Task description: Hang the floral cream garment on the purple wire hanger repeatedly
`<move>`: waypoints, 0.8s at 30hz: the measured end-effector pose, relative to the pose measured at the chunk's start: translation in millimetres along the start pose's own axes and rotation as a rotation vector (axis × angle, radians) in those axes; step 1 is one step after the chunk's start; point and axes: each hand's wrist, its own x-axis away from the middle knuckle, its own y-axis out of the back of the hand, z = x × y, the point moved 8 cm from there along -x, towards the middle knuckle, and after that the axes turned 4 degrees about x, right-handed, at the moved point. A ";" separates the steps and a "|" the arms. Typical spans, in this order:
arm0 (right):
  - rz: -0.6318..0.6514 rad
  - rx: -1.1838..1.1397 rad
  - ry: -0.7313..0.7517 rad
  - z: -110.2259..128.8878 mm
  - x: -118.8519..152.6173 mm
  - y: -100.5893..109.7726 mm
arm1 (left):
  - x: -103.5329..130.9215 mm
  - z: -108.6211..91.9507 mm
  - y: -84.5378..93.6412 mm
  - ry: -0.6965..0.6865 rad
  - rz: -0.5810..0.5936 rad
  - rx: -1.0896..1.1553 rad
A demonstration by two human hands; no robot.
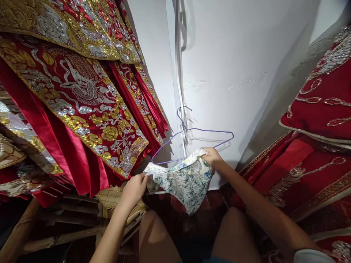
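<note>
Garment point(186, 184), white with blue-green floral and wavy print, just below purple hanger point(208, 130), upper edge pinched by left hand point(135, 188) and right hand point(213, 157), finger placement partly hidden, hanger contact unclear.

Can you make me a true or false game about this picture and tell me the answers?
1. The hanger is purple. True.
2. The left hand holds the hanger. False: it holds an edge of the patterned cloth.
3. The right hand holds the patterned cloth too. True.
4. The wall behind the hanger is black. False: it is white.
5. The red clothes at the left of the picture have gold and silver decoration. True.
6. There is nothing red at the right of the picture. False: red cloth with shiny decoration is there.
</note>
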 end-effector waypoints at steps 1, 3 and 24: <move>0.004 -0.003 -0.003 0.6 4.6 4.1 | -3.3 -4.1 6.2 -0.028 -0.048 0.034; 0.018 -0.011 -0.027 1.3 13.1 10.2 | -8.8 -13.3 16.9 -0.077 -0.118 0.109; -0.497 -0.075 -0.089 9.1 52.4 94.9 | -40.1 -102.9 52.8 -0.499 -0.593 0.444</move>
